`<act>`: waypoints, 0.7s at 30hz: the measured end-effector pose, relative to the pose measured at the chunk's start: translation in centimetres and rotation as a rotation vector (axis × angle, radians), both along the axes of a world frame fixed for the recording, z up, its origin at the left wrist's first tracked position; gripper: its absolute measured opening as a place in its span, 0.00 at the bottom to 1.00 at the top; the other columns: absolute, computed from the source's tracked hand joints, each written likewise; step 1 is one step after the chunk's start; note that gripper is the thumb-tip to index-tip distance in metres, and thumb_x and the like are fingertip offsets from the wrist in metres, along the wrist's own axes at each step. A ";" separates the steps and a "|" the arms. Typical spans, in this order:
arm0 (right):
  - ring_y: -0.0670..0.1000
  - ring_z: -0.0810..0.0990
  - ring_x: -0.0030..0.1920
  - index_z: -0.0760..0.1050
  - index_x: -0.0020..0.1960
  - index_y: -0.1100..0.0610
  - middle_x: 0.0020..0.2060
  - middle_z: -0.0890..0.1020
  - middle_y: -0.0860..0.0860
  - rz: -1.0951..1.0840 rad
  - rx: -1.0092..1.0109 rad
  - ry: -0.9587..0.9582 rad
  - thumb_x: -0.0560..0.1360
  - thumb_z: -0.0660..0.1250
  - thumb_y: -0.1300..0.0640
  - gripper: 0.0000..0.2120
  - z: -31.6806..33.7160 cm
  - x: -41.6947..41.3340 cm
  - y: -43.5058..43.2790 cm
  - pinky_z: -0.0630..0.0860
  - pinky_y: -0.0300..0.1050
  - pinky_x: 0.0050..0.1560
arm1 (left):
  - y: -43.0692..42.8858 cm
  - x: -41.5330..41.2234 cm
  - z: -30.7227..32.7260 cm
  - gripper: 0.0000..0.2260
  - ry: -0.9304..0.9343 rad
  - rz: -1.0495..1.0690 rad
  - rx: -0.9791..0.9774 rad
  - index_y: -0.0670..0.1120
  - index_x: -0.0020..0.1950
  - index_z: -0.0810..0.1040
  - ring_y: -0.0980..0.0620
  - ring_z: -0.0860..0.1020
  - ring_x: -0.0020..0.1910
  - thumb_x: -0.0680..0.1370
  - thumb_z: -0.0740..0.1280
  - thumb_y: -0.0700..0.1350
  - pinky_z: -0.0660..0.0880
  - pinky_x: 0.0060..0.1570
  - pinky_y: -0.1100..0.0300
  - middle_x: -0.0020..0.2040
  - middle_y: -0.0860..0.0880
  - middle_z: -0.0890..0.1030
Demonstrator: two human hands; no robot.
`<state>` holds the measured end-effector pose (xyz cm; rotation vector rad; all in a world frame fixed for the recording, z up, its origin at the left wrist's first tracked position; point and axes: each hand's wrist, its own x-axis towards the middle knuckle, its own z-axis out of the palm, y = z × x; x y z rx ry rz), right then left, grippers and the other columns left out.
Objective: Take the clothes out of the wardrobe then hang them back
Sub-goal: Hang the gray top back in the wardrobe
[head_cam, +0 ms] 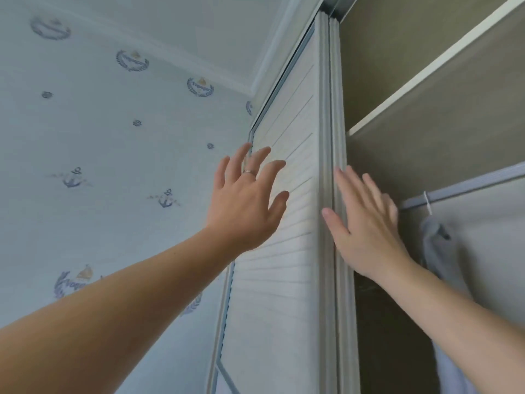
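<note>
Looking up at a grey garment (436,237) hanging by a white hanger (427,203) from the rail (468,184), inside the open right part of the wardrobe (383,66), under a shelf (426,81). Draping straight down, long axis upright, hook sitting over a rail running off to the upper right. Noticing more pale cloth (449,373) lower down, mostly hidden behind the right forearm.

Lying just right of the right hand (369,226), near it, but with blur preventing any telling of contact. Holding that hand flat at the door's edge (339,137), fingers (345,183) straight and close together, gripping nothing. Spreading the left hand (247,203) wide over the slatted door (287,265), fingers (272,169) splayed, ring (249,172) on one, likewise holding nothing.

Judging the clothes as not yet taken out. Judging the right hand the nearer by far: reaching rightward to the hanger's neck, then lifting the hook up off the rail. Leaving the left hand well apart, with the door's edge between it and the garment.
</note>
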<state>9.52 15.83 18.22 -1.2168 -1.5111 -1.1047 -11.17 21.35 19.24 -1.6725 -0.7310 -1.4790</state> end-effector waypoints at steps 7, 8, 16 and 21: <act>0.49 0.35 0.78 0.35 0.78 0.40 0.78 0.36 0.42 0.277 -0.151 -0.037 0.78 0.44 0.36 0.32 -8.3 -18.0 3.2 0.39 0.60 0.76 | -0.6 -19.8 -9.6 0.28 -0.041 0.214 -0.177 0.57 0.81 0.54 0.47 0.42 0.81 0.81 0.48 0.62 0.41 0.78 0.45 0.82 0.50 0.54; 0.49 0.35 0.78 0.35 0.78 0.40 0.78 0.36 0.42 0.323 -0.187 -0.050 0.77 0.43 0.35 0.33 -10.0 -20.9 3.5 0.39 0.60 0.76 | -0.9 -22.8 -11.4 0.28 -0.050 0.254 -0.215 0.58 0.81 0.52 0.47 0.41 0.81 0.81 0.48 0.63 0.41 0.78 0.45 0.82 0.51 0.53; 0.46 0.28 0.76 0.30 0.77 0.39 0.76 0.30 0.39 0.680 -0.524 -0.144 0.76 0.39 0.32 0.34 -25.0 -43.1 3.6 0.32 0.60 0.75 | -6.5 -43.4 -28.1 0.31 -0.109 0.552 -0.554 0.60 0.81 0.45 0.49 0.36 0.80 0.80 0.46 0.66 0.36 0.77 0.47 0.83 0.54 0.45; 0.47 0.29 0.76 0.30 0.77 0.39 0.76 0.30 0.39 0.884 -0.772 -0.217 0.75 0.39 0.31 0.35 -36.1 -57.2 1.3 0.32 0.58 0.74 | -13.3 -54.9 -40.5 0.32 -0.187 0.780 -0.841 0.62 0.81 0.41 0.49 0.32 0.79 0.79 0.44 0.68 0.33 0.76 0.47 0.82 0.55 0.39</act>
